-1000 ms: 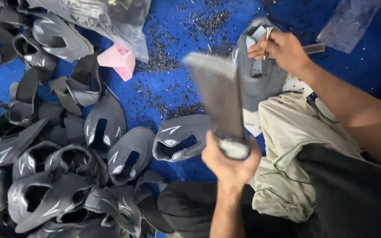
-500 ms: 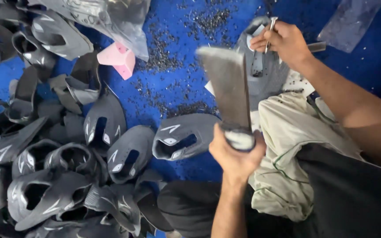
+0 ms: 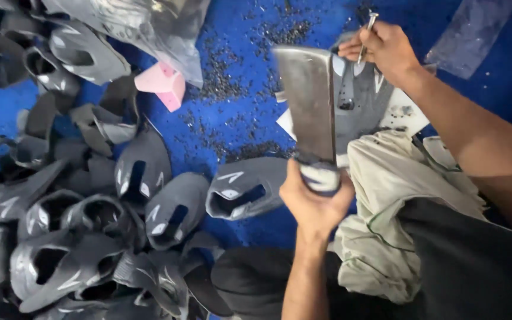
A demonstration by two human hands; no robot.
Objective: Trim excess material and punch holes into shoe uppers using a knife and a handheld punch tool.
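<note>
1. Left hand is fisted round the wrapped handle of a cleaver, low centre of view; blade stands up, broad flat face twd camera.
2. Right hand at top right, fingers pinched shut on a thin metal punch; punch tilted, upper end sticking out above the knuckles.
3. Under the right hand lies a grey shoe upper, partly hidden behind the blade. It rests on a white board at the person's knee.
4. Cleaver is between camera and upper; can't tell if blade touches it.
5. Floor is a blue mat, sprinkled w/ small dark punched bits, thickest near top centre.
6. Big pile of grey uppers fills left half, overlapping, some w/ pale marks. One single upper lies just left of the left hand, apart from it.
7. Pink block sits by the edge of a clear plastic bag at top left; bag holds more grey pieces.
8. Person's lap: beige cloth over the knee, dark garment lower right.
</note>
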